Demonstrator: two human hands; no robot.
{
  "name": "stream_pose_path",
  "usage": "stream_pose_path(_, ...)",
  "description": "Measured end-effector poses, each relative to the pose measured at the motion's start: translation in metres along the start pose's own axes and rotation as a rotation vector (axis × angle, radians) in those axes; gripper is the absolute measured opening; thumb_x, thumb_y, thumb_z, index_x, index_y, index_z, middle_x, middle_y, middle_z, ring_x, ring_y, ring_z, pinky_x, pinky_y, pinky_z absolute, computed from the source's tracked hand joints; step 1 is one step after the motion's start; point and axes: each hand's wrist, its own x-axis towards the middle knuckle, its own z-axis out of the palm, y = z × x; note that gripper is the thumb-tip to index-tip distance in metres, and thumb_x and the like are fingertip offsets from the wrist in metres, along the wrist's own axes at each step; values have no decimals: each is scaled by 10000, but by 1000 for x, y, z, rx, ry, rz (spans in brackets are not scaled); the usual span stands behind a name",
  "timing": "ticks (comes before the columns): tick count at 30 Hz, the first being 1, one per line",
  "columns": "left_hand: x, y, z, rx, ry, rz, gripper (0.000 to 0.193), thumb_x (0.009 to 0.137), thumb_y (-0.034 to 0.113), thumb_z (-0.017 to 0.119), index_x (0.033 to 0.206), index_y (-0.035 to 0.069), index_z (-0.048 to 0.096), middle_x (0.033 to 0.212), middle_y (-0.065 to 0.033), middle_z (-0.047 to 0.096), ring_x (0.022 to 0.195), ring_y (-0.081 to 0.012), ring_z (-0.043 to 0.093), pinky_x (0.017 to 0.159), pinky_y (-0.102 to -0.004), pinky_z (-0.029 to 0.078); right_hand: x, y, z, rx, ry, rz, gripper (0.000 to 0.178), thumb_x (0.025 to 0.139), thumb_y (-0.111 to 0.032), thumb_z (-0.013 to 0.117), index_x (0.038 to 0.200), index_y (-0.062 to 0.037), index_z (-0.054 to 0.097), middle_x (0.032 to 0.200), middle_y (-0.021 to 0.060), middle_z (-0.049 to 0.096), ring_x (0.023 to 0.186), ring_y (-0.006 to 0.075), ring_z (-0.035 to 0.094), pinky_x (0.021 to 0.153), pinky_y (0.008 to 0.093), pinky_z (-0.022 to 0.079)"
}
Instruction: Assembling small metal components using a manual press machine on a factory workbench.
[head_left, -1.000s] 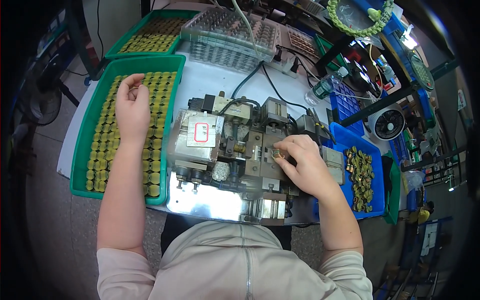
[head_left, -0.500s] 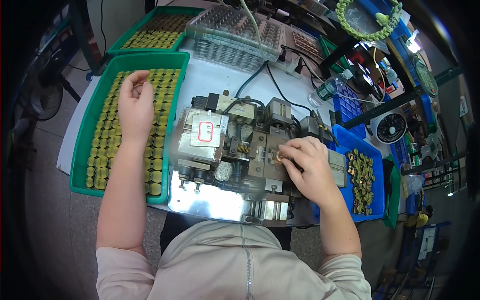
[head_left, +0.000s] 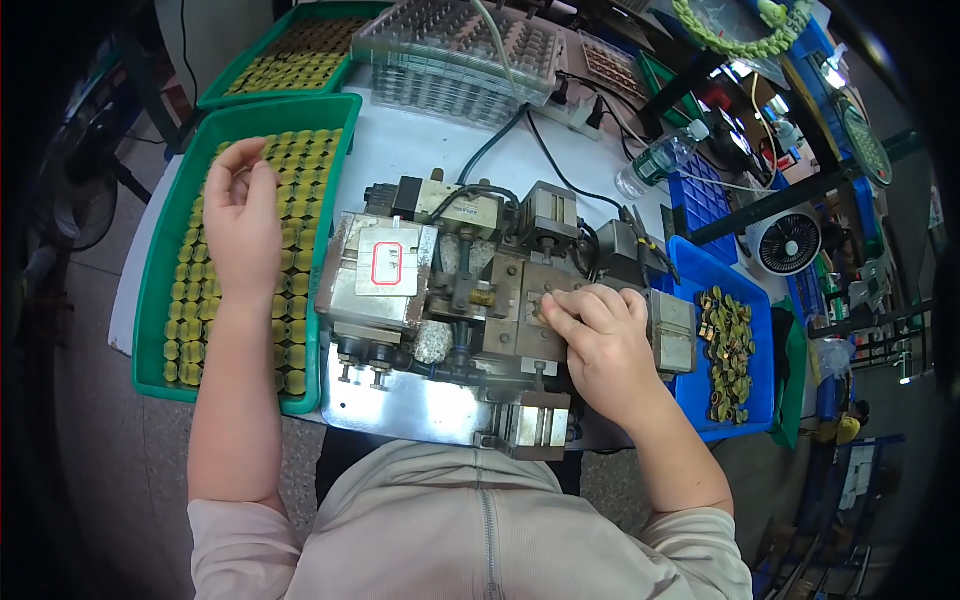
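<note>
A clear water bottle [head_left: 657,161] stands near a small white fan [head_left: 783,243].

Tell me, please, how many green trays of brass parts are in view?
2. One green tray lies under the left hand, left of the machine. A second tray sits beyond it at the top edge, partly cut off; others may be out of view.

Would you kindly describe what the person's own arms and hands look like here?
Both hands are bare: the left hand and right hand wear no gloves. The forearms are uncovered, and pale pinkish-beige sleeves end about the elbows. No rings, watch or markings show.
</note>
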Motion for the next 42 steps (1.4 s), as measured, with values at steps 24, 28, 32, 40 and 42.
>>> stream_pose_path(24,-94,86,128,534,-1295,723,237,819,104,702,1045,46,660,1032,-104,614,947,-292,554,864,-368,485,-225,150,-86,-408,308,1013,232,820,-80,634,1029,-32,722,1057,103,688,971,285,640,858,363,505)
stream_pose_path(28,-97,93,135,598,-1306,792,252,818,100,705,1056,35,652,1032,-107,612,951,-295,552,866,-369,487,-297,192,-100,-230,266,1451,274,770,-94,657,1031,-78,738,1090,76,687,1000,331,639,833,419,511)
stream_pose_path(32,-92,108,138,540,-1212,778,282,828,77,690,1099,16,636,1038,-117,616,970,-298,553,868,-367,487,-325,209,-99,-36,-121,1574,308,773,-107,644,1069,-93,732,1144,89,683,1052,334,636,857,431,519)
stream_pose_path(40,-36,76,47,-287,-808,-574,254,980,63,570,1216,-30,570,1016,-90,622,783,-89,542,672,-196,454,-310,230,-73,-294,-308,1397,380,765,-57,615,1130,-109,708,1131,133,662,1020,367,627,862,432,524)
stream_pose_path(42,-22,64,0,-682,-787,-665,294,965,50,584,1242,-43,556,1014,-105,626,759,-75,522,621,-170,428,-319,240,-67,-331,-262,1251,317,796,-36,556,1070,-73,710,1052,180,673,922,415,630,795,491,519)
